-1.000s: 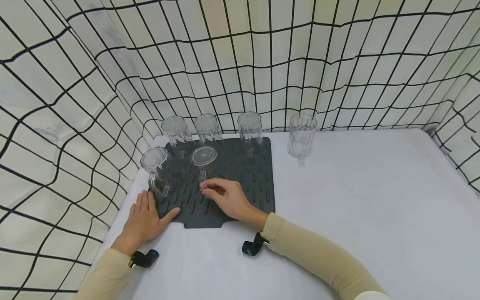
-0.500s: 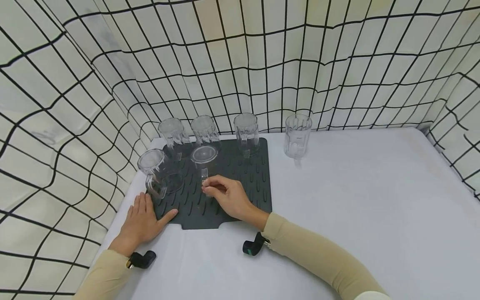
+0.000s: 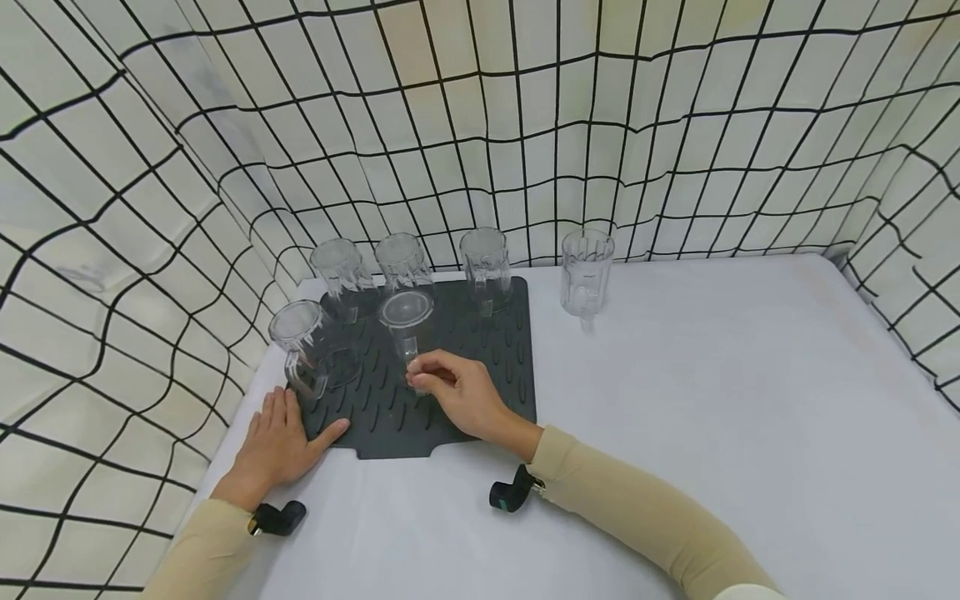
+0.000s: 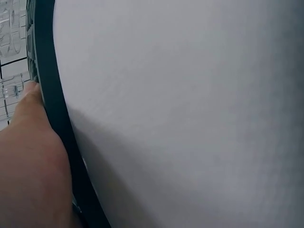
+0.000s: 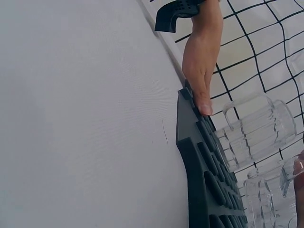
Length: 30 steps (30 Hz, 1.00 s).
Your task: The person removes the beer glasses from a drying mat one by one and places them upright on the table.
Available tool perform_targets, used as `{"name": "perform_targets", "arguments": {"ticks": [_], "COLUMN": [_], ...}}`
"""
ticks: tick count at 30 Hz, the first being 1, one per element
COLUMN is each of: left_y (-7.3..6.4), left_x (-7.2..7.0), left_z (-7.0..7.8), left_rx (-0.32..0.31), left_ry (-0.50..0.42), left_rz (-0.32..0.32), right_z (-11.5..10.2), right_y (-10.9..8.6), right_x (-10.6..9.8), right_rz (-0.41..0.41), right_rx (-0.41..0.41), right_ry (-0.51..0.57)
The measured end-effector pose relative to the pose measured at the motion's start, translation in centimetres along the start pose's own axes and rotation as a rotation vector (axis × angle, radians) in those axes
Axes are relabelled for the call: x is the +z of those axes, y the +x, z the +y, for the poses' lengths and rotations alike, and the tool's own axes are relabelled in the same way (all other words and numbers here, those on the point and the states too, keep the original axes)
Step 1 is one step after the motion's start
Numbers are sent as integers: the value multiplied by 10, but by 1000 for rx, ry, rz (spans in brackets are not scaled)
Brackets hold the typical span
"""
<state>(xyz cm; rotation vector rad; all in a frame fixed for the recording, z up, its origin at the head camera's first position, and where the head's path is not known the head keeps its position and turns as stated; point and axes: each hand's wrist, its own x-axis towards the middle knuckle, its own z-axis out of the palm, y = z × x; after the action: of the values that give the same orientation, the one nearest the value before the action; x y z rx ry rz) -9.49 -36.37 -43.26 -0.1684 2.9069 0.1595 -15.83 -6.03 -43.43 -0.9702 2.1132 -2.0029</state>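
Note:
My right hand (image 3: 465,396) pinches the handle of a clear glass mug (image 3: 406,312) between thumb and fingertips. This mug has its round base facing up and is over the middle of a dark grey ridged mat (image 3: 393,443); its lower part is partly hidden by my fingers. My left hand (image 3: 273,442) lies with straight fingers along the mat's front left corner, thumb spread over the front edge. Just beyond its fingertips stands another glass mug (image 3: 298,327), handle toward me. The right wrist view also shows the left hand (image 5: 202,61) at the mat's corner.
Along the mat's back edge are three more glass mugs: left (image 3: 341,271), middle (image 3: 402,260) and right (image 3: 485,265). Another glass mug (image 3: 587,279) stands on the white table (image 3: 712,400), right of the mat. Black netting (image 3: 555,129) rises behind and at both sides.
The view has drifted slightly. Against the mat, the pinched mug and my right hand have shifted a little to the right. My left hand has stayed at the corner.

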Motion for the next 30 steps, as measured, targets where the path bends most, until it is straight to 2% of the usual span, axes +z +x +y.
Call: {"name": "perform_targets", "arguments": {"ticks": [20,30], "left_y": [1,0], "left_x": [-2,-5], "left_z": [-1,0], "left_rx": [1,-3], "left_ry": [-7,-28], "left_rz": [-6,-26], "right_z": [-10,-14], "right_y": [-12,-15], "right_x": [-34,-47], "right_rz": [14,-12], "right_rx": [-40,-69], "right_ry": [-33,-36]}}
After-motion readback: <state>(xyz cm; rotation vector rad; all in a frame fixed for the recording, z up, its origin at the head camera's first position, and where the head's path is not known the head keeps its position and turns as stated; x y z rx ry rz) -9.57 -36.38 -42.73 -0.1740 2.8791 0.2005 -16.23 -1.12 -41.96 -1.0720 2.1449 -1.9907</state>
